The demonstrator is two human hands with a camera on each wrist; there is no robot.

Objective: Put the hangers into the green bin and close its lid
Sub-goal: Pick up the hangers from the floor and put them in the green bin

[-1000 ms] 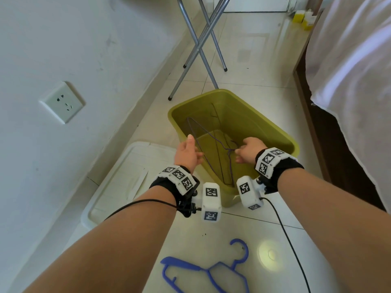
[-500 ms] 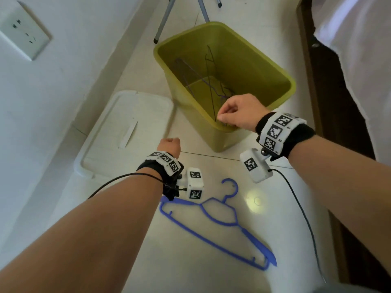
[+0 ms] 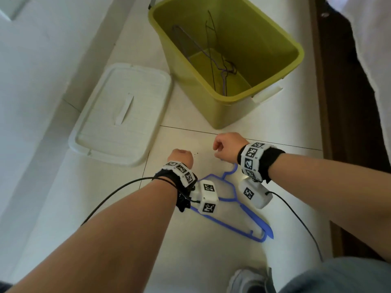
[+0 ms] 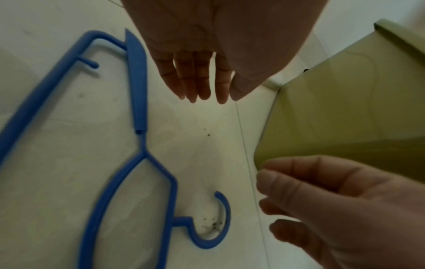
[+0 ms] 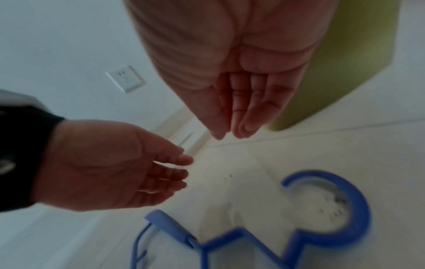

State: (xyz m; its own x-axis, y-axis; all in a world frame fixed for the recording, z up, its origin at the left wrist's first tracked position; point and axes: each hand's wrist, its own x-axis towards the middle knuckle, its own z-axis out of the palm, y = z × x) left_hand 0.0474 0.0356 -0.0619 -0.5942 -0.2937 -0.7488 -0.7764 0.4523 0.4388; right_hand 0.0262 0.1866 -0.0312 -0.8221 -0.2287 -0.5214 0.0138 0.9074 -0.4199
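A blue plastic hanger lies flat on the pale floor tiles, its hook toward the green bin. The bin stands without its lid, and thin wire hangers lean inside it. Its white lid lies on the floor to the left. My left hand hangs over the hanger's shoulder, fingers straight and empty. My right hand hovers just above the hook, loosely curled and holding nothing. Neither hand touches the hanger.
A white wall with a socket runs along the left. A dark wooden bed frame with white bedding borders the right. My shoe stands at the bottom edge. Black cables trail from both wrist cameras.
Both hands left the bin and dropped toward the floor, ending over the blue hanger. The right hand came off the bin's rim. The head view tipped downward.
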